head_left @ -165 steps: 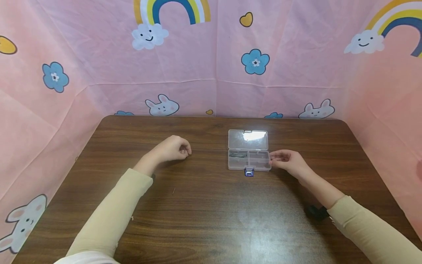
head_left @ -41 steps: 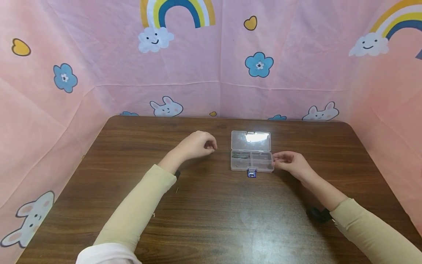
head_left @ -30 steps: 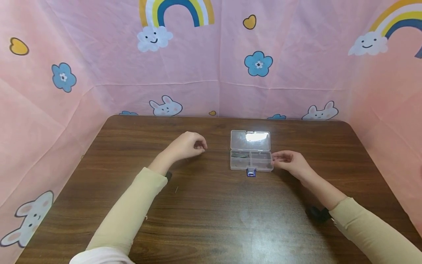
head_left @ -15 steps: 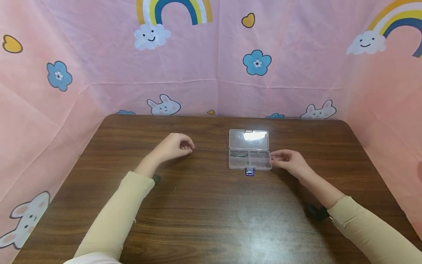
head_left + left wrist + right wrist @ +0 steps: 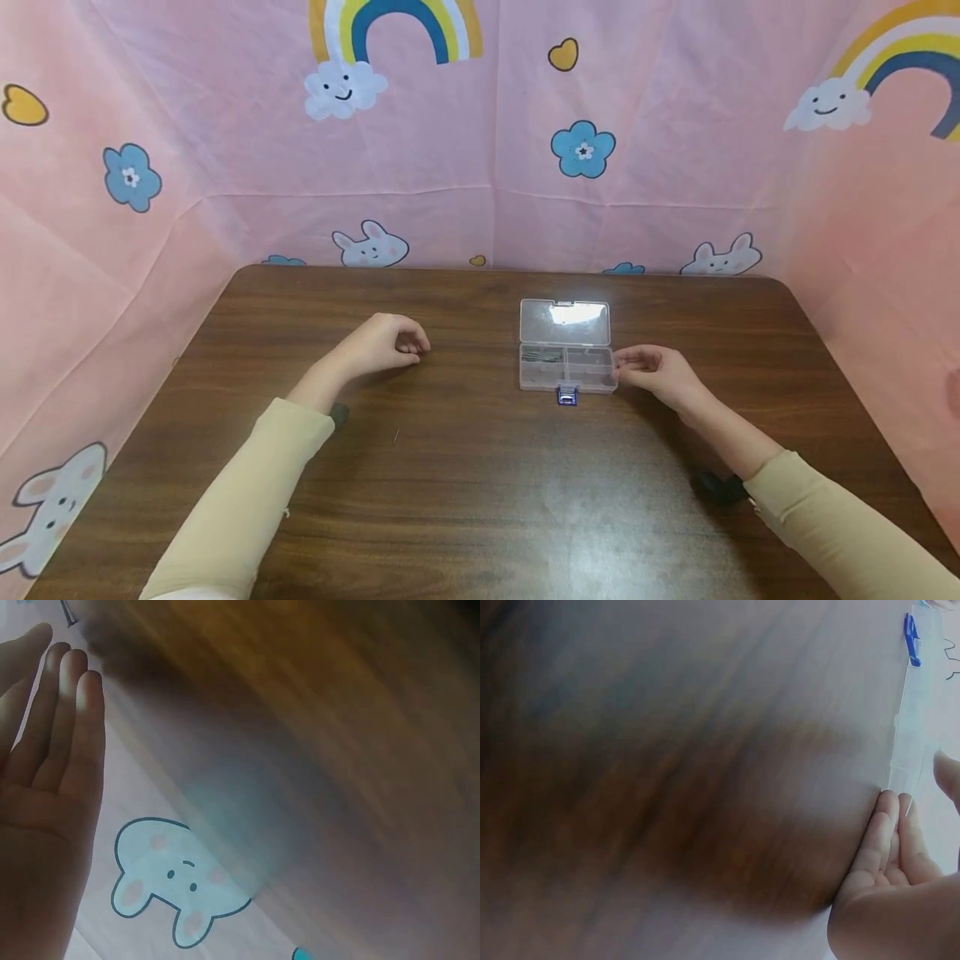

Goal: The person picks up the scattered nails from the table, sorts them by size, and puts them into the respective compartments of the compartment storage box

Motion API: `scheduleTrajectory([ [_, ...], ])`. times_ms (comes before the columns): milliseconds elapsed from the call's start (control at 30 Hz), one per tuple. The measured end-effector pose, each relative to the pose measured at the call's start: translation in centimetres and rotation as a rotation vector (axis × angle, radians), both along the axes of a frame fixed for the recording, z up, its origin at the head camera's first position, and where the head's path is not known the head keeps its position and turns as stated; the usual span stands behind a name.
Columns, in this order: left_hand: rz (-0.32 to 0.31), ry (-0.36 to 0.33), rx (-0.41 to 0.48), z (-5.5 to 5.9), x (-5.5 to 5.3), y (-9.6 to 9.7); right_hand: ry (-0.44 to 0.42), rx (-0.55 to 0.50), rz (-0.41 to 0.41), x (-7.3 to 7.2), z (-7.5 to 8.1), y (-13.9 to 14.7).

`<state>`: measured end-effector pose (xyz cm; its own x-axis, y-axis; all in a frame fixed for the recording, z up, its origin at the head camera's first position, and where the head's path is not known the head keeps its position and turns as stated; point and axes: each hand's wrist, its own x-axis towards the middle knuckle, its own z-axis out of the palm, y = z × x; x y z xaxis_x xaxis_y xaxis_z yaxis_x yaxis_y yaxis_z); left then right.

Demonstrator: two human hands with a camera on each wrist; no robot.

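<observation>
A clear plastic compartment box (image 5: pixel 540 379) stands on the table with its lid (image 5: pixel 538 322) raised. Thin dark nail-like pins (image 5: pixel 542 356) lie in its back left compartment. My right hand (image 5: pixel 663 379) touches the box's right end with its fingertips; in the right wrist view the thumb (image 5: pixel 948 777) is apart from the box. My left hand (image 5: pixel 382 344) is left of the box, its fingers loosely bent. The left wrist view shows them fairly straight, with no held thing visible. Near the left forearm a single thin pin (image 5: pixel 396 437) lies on the table.
The brown wooden table (image 5: pixel 480 517) has a pink printed curtain (image 5: pixel 450 150) behind it and at both sides. A blue latch (image 5: pixel 567 396) hangs at the front of the box. A small dark thin shape (image 5: pixel 69 613) shows beyond the left fingertips, its kind unclear.
From near the box's left side my left hand has moved away leftward over the last second or so. My right hand stays at the box's right end.
</observation>
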<state>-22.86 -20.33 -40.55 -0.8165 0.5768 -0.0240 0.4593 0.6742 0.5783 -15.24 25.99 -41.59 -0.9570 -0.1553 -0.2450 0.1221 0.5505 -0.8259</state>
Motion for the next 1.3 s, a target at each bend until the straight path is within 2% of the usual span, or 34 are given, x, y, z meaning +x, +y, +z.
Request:
scheduleTrajectory([
  [233,-0.03,0.005,-0.034,-0.3,-0.1,-0.3,0.007,0.007,-0.008,-0.1,-0.1,-0.2],
  [467,-0.055,0.031,-0.058,-1.1,1.0,-0.2,0.008,0.008,-0.011,0.4,-0.7,-0.2],
  [633,-0.07,0.051,-0.069,-1.6,1.4,-0.2,-0.002,-0.002,-0.016,0.8,-0.9,-0.1],
  [967,-0.076,0.118,-0.094,-0.9,1.2,-0.4,0.019,-0.013,-0.031,0.3,-0.5,-0.2],
  [1300,-0.09,0.123,-0.097,-1.1,1.1,-0.3,0.013,-0.008,-0.033,0.6,-0.4,-0.2],
])
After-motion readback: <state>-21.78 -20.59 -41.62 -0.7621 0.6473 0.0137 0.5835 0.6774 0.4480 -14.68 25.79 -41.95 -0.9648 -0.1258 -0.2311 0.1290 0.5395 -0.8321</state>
